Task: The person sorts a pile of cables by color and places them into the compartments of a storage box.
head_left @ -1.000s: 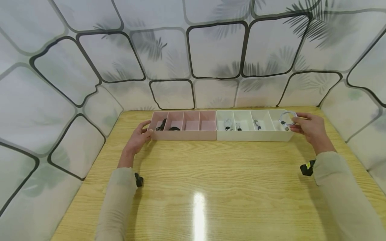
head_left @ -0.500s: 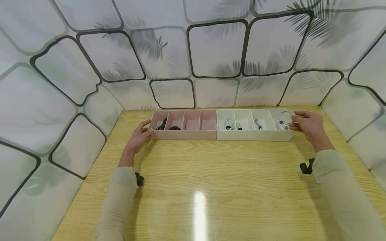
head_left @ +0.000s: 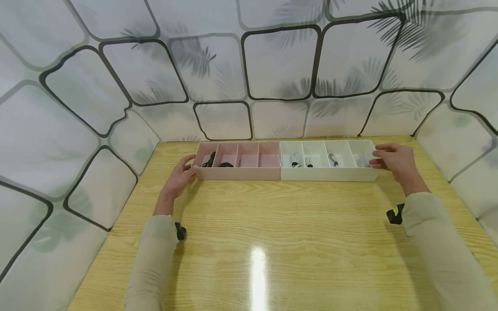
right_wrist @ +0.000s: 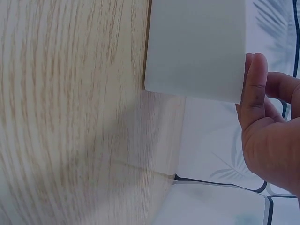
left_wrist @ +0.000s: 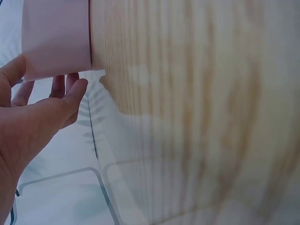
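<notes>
A pink divided organizer box (head_left: pixel 238 173) stands end to end with a white divided organizer box (head_left: pixel 328 175) at the table's back. My left hand (head_left: pixel 180 179) touches the pink box's left end with thumb and relaxed fingers. At the white box's right end, my right hand (head_left: pixel 397 162) has its fingertips over the rim, holding nothing visible. A blurred white coiled cable (head_left: pixel 363 160) is in the rightmost compartment. Black cables (head_left: pixel 210 160) lie in the pink box's two left compartments. The other white compartments contain a coiled white cable (head_left: pixel 295 159) and short cable pieces (head_left: pixel 333 160).
The wood-grain table (head_left: pixel 233 233) stretches in front of both boxes, with a bright light reflection. A patterned cloth backdrop (head_left: pixel 280 65) rises behind and at both sides. Black wrist cameras (head_left: pixel 395 214) sit at the cuffs.
The right hand has let go of the white coiled cable, which has dropped into the white box's rightmost compartment. The left hand stays at the pink box.
</notes>
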The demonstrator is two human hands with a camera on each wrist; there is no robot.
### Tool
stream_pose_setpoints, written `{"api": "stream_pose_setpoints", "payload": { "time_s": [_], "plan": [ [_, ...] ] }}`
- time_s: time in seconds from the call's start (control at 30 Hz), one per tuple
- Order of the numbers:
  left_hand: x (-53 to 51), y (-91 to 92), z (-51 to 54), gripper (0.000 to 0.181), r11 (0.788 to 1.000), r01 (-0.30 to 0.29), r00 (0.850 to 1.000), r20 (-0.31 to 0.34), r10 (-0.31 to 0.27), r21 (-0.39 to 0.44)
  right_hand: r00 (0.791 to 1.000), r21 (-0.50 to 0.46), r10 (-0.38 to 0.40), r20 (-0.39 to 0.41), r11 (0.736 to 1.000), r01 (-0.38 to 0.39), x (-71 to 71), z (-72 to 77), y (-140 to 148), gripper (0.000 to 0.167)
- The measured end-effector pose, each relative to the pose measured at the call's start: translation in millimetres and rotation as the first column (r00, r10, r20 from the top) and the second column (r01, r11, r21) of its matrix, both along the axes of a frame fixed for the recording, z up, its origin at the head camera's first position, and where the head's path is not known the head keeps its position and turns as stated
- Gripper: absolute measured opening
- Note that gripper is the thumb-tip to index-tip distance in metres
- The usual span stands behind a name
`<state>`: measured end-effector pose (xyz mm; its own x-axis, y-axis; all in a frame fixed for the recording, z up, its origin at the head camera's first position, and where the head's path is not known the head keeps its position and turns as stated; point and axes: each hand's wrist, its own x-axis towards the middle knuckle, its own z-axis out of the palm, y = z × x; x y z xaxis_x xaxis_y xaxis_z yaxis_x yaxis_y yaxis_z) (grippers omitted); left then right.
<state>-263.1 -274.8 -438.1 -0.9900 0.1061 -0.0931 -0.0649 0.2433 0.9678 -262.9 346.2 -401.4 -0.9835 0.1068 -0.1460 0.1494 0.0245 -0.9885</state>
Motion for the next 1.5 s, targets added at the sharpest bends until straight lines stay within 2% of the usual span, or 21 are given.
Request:
{"api": "stream_pose_setpoints", "payload": {
  "time_s": [0.1, 0.2, 0.3, 0.43, 0.57, 0.77, 0.87, 1.03, 1.23, 1.33, 1.5],
  "plan": [
    [-1.1, -0.8, -0.8, 0.058, 1.0, -0.002, 1.0, 0.002, 0.002, -0.009, 1.0, 0.007, 0.004, -0.01, 1.0, -0.004, 1.7, 1.1, 1, 0.022],
    [-0.3, -0.7, -0.5, 0.059, 1.0, -0.001, 1.0, -0.001, 0.001, -0.01, 1.0, -0.026, 0.005, -0.015, 1.0, -0.005, 2.8, 1.4, 1, 0.013],
    [6.7, 4.1, 10.9, 0.058, 1.0, 0.008, 1.0, 0.01, -0.008, 0.007, 1.0, -0.073, 0.006, -0.016, 0.997, -0.007, 4.1, 1.1, 2, 0.011],
    [14.3, 10.2, 25.4, 0.058, 0.999, 0.01, 0.999, 0.033, -0.011, 0.031, 1.0, -0.061, 0.005, -0.001, 0.998, -0.006, 5.3, 0.0, 3, 0.014],
    [9.3, 8.4, 18.5, 0.058, 1.0, -0.002, 0.999, 0.04, 0.002, 0.016, 1.0, -0.046, 0.01, 0.02, 0.999, -0.009, 7.2, -1.0, 4, 0.026],
    [1.2, 6.8, 7.8, 0.058, 0.996, -0.02, 0.999, 0.033, 0.023, -0.085, 1.0, -0.098, -0.003, 0.019, 0.995, 0.005, 10.9, -1.1, 5, 0.012],
    [0.1, 7.5, 6.7, 0.058, 0.993, -0.031, 0.999, 0.031, 0.034, -0.114, 1.0, -0.107, -0.016, 0.021, 0.994, 0.018, 12.6, -2.0, 6, 0.009],
    [0.0, 9.9, 7.1, 0.057, 0.99, -0.048, 0.998, 0.025, 0.052, -0.13, 0.999, -0.104, -0.047, 0.002, 0.993, 0.047, 16.7, -4.6, 5, 0.013],
    [0.8, 15.3, 7.6, 0.055, 0.965, -0.082, 0.996, -0.046, 0.072, -0.249, 0.997, -0.167, -0.081, 0.002, 0.983, 0.08, 22.4, -5.6, 2, 0.01],
    [2.1, 17.8, 7.3, 0.056, 0.958, -0.083, 0.995, -0.071, 0.066, -0.274, 0.996, -0.192, -0.089, 0.01, 0.977, 0.089, 26.0, -4.3, -1, 0.011],
    [4.2, 20.4, 7.2, 0.06, 0.957, -0.066, 0.996, -0.077, 0.046, -0.282, 0.993, -0.233, -0.114, 0.026, 0.965, 0.117, 31.1, -1.9, -4, 0.018]
  ]
}}
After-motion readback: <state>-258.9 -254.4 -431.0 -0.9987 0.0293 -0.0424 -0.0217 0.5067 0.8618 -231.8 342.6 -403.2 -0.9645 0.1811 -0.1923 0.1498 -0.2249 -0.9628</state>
